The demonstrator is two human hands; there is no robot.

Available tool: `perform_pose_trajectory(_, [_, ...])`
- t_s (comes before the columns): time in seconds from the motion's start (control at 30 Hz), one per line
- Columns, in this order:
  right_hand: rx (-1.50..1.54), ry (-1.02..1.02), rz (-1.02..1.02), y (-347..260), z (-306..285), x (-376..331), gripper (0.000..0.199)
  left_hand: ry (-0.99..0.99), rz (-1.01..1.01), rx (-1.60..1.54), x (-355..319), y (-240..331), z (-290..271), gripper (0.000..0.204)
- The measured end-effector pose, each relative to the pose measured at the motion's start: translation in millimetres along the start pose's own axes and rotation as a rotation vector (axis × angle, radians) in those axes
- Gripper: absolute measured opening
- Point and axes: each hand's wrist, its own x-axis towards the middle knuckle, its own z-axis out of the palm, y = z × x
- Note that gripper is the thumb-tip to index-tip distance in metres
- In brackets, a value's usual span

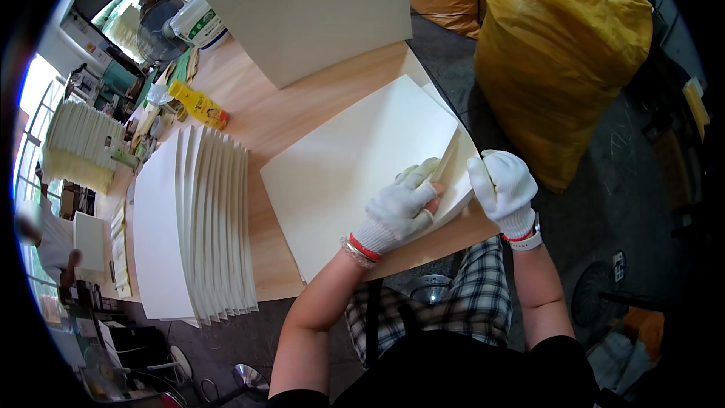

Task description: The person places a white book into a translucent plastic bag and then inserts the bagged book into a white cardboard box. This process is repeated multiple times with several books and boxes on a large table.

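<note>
A stack of large white paper sheets [343,162] lies at a slant on the wooden table in front of me, its right edge slightly raised and curled. My left hand [400,208], in a white knit glove with some fingertips bare, rests on the stack with its fingers bent around the lifted sheet edge. Just off the right edge of the paper is my right hand [504,185], also gloved and closed with the thumb against the fingers. Whatever it pinches, if anything, is hidden.
Left of the sheets stands a fanned pile of folded white sheets [189,227]. Behind are a yellow bottle [198,106], a white bucket [198,23] and a large upright board [317,15]. A full yellow sack [555,68] stands right of the table [264,136]. Another person [53,238] is far left.
</note>
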Motion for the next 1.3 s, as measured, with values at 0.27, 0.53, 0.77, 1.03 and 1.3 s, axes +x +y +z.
perform_pose_trajectory(0.27, [-0.179, 0.024, -0.183, 4.9, 1.1, -2.5, 0.024, -0.093, -0.107, -0.073, 3.5, 11.4, -12.2, 0.043])
perform_pose_trajectory(0.53, [-0.058, -0.069, -0.115, -0.4, -4.2, 6.2, 0.018, 0.055, 0.045, 0.007, 0.3, 6.2, -5.6, 0.029])
perform_pose_trajectory(0.77, [-0.086, -0.061, -0.016, -0.8, 0.2, 0.0, 0.011, -0.069, 0.02, -0.089, 1.7, 1.3, -3.4, 0.032])
perform_pose_trajectory(1.03, [-0.105, -0.018, -0.044, 0.0, 0.6, -1.6, 0.013, -0.048, -0.04, -0.098, 2.9, 9.4, -6.5, 0.043])
perform_pose_trajectory(1.3, [-0.106, -0.079, -0.1, -0.7, -4.3, 1.8, 0.012, -0.05, 0.012, -0.124, 1.3, 8.8, -5.8, 0.038])
